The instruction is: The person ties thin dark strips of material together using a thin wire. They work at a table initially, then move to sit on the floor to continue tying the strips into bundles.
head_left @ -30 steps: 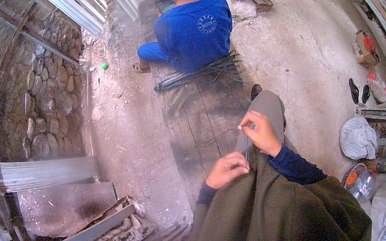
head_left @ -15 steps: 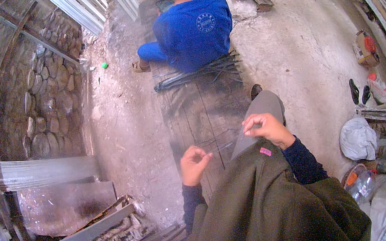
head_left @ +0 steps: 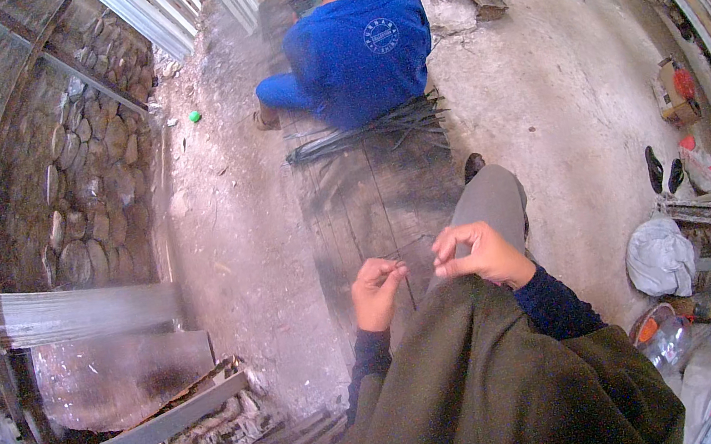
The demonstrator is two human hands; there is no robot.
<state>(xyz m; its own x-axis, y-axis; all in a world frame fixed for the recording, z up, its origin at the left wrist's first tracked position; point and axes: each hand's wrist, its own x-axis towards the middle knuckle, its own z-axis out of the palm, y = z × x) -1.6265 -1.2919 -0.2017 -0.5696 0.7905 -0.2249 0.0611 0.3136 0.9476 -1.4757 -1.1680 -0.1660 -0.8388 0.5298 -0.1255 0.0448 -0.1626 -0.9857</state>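
My left hand (head_left: 377, 292) is closed in a pinch above the wooden bench (head_left: 345, 214), thumb against the fingertips. Close by on its right, my right hand (head_left: 487, 255) is also pinched, over my knee and the dark olive cloth (head_left: 452, 373) on my lap. A small gap separates the two sets of fingertips. Whatever they pinch is too fine to make out. Farther along the bench lies a bundle of thin dark strips (head_left: 369, 131), behind a seated person in a blue shirt (head_left: 358, 56).
A stone-faced wall (head_left: 93, 188) and metal rails (head_left: 65, 311) stand on the left. To the right are a white sack (head_left: 660, 257), a plastic bottle (head_left: 668, 345), a cardboard box (head_left: 676, 93) and black sandals (head_left: 665, 169). A green ball (head_left: 194, 116) lies on the floor.
My hands have come closer together, the left moving right and the right slightly down and left. A faint thin strand seemed to stretch between them before. A pink tag on the cloth is now hidden.
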